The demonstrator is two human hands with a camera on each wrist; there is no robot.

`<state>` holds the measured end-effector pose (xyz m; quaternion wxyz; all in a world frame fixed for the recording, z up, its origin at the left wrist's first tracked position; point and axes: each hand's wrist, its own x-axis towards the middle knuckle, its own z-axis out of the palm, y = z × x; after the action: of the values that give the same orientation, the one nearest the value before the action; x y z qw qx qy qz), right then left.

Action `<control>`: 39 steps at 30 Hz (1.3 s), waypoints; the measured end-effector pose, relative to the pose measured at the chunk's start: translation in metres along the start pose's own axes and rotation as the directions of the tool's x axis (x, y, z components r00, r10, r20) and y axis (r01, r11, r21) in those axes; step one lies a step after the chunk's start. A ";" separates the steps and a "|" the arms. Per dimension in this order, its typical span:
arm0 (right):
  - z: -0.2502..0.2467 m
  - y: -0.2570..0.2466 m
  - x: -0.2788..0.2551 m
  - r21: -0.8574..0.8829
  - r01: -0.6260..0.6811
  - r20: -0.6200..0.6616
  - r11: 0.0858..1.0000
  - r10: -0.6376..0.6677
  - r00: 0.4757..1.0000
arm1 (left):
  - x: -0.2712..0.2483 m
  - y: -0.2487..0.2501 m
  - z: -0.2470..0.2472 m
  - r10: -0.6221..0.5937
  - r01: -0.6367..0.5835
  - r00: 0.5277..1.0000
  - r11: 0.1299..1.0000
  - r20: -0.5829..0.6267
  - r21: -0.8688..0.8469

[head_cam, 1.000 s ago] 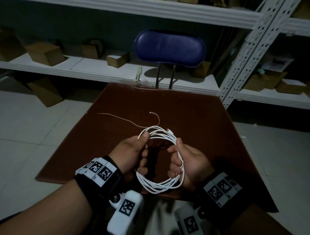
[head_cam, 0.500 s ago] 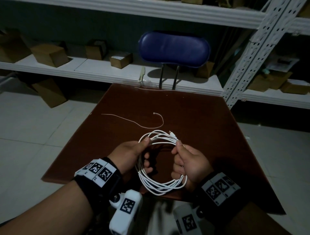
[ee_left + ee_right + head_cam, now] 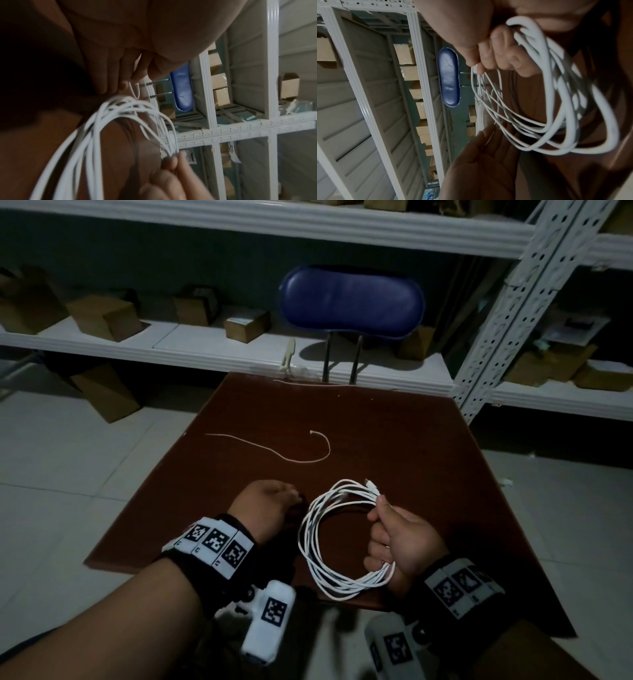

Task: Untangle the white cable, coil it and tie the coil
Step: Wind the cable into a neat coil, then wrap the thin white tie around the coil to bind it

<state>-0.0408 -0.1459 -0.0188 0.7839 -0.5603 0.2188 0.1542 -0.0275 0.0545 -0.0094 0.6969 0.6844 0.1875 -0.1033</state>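
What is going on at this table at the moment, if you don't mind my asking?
A person is coiling a white cable. The right hand grips the finished coil above the brown table. The left hand hovers open beside it, holding nothing. A thin white tie lies unused on the table, so the coil is not tied.

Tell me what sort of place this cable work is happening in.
Probably a storeroom or stockroom. White slotted-metal shelving lines the wall, cardboard boxes sit scattered on its shelves, and the work surface is only a small brown table with a blue chair behind it.
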 end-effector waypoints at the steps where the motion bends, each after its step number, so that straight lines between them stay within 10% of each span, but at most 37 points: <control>1: -0.001 0.000 0.000 0.010 0.002 -0.009 1.000 -0.002 1.000 | 0.001 0.000 0.000 -0.013 0.014 1.000 1.000 -0.013 0.011; 16: -0.022 -0.037 -0.007 0.118 0.115 -0.042 0.986 -0.111 0.993 | 0.070 0.072 0.010 0.111 -0.092 0.994 0.849 -0.006 0.520; 25: -0.034 -0.059 -0.008 0.198 0.163 -0.061 0.967 -0.154 0.986 | 0.113 0.065 0.023 -0.046 -0.095 0.993 0.164 0.104 0.982; 30: -0.042 -0.063 -0.009 0.228 0.179 -0.077 0.957 -0.166 0.983 | 0.125 0.050 0.026 -0.069 -0.171 0.983 -0.004 0.171 0.985; 35: -0.048 -0.072 -0.009 0.399 0.169 -0.059 0.901 -0.158 0.986 | 0.090 0.048 0.040 -0.060 -0.172 0.981 0.193 0.186 0.966; 39: -0.045 -0.077 -0.011 0.510 0.112 0.012 0.853 -0.137 0.991 | 0.045 0.031 0.043 -0.074 -0.016 0.979 0.902 0.192 0.432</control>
<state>-0.0203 -0.2131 0.0373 0.9170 -0.3433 0.1961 0.0537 0.0309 0.0180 0.0010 0.5422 0.8044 0.0978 -0.2222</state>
